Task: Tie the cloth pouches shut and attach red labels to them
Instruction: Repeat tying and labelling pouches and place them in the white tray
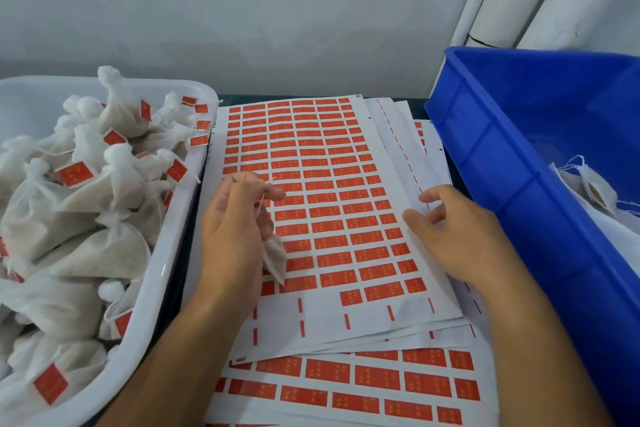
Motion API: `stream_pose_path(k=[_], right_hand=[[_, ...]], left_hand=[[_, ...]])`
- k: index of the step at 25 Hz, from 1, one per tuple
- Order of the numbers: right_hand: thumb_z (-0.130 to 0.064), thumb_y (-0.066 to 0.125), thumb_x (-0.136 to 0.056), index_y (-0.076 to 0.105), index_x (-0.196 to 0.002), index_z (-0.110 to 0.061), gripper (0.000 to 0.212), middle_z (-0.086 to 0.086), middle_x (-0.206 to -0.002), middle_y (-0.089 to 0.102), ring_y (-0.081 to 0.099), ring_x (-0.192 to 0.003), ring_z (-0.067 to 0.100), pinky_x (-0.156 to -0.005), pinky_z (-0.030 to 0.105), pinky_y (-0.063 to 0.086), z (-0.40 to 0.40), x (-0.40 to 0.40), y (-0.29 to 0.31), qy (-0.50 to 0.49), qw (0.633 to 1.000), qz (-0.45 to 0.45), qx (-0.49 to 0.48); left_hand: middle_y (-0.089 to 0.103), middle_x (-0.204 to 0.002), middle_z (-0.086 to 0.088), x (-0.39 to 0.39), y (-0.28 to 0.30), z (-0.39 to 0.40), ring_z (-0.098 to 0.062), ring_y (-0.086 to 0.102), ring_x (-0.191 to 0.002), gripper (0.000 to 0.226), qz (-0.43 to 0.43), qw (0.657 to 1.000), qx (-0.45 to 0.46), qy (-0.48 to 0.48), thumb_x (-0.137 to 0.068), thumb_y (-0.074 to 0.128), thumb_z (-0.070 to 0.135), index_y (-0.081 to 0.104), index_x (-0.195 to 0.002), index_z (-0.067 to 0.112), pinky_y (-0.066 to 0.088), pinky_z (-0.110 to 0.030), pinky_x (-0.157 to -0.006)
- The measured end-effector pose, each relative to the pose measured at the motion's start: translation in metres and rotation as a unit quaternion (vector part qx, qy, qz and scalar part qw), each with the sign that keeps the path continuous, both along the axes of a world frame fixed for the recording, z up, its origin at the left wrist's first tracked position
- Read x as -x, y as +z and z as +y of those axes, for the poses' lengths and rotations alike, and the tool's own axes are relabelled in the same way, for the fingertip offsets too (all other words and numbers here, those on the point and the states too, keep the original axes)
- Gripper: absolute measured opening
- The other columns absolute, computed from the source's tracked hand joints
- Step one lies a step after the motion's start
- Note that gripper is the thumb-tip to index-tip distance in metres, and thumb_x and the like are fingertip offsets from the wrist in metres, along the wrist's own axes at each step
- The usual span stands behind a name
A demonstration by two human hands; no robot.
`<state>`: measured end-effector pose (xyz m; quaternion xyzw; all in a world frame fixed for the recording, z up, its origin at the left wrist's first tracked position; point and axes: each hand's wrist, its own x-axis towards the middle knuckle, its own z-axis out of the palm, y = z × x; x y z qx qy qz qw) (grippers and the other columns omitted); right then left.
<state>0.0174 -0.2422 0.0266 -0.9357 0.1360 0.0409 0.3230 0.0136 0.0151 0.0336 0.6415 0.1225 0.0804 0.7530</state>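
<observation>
Over the label sheet (332, 204), the left hand (235, 229) pinches a pouch (275, 258) by its string; the right hand (457, 236) rests loosely spread on the sheet's edge.

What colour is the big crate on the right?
Bright blue; the crate shows clearly in the head view.

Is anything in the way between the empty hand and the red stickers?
No, nothing visible. The right hand hovers with loose fingers over the right edge of the top label sheet, and the red labels lie bare just beside it. The left hand holds a pouch by its string, off to the side.
</observation>
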Motion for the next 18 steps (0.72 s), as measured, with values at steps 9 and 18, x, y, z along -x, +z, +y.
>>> stream_pose_path(k=[9, 18], right_hand=[[-0.059, 0.067, -0.084, 0.044, -0.138, -0.048, 0.06, -0.017, -0.101, 0.078, 0.077, -0.091, 0.01, -0.091, 0.051, 0.059, 0.001, 0.012, 0.022, 0.018, 0.958, 0.039, -0.284], [-0.043, 0.076, -0.084, 0.036, -0.137, -0.064, 0.07, 0.005, -0.117, 0.076, 0.075, -0.104, 0.029, -0.074, 0.032, 0.063, 0.013, 0.024, 0.034, 0.145, 0.875, 0.013, -0.462]], left_hand=[[0.078, -0.096, 0.0, 0.007, 0.005, -0.001, -0.019, 0.078, -0.08, 0.015, -0.049, 0.997, -0.018, 0.049, -0.102, 0.057, 0.042, 0.065, -0.106, 0.03, 0.061, -0.026, -0.059], [0.052, -0.135, 0.028, 0.019, 0.004, -0.015, -0.004, 0.054, -0.127, 0.027, -0.212, 0.907, -0.363, -0.001, -0.092, 0.062, 0.046, 0.049, -0.115, 0.048, 0.049, -0.02, -0.099]])
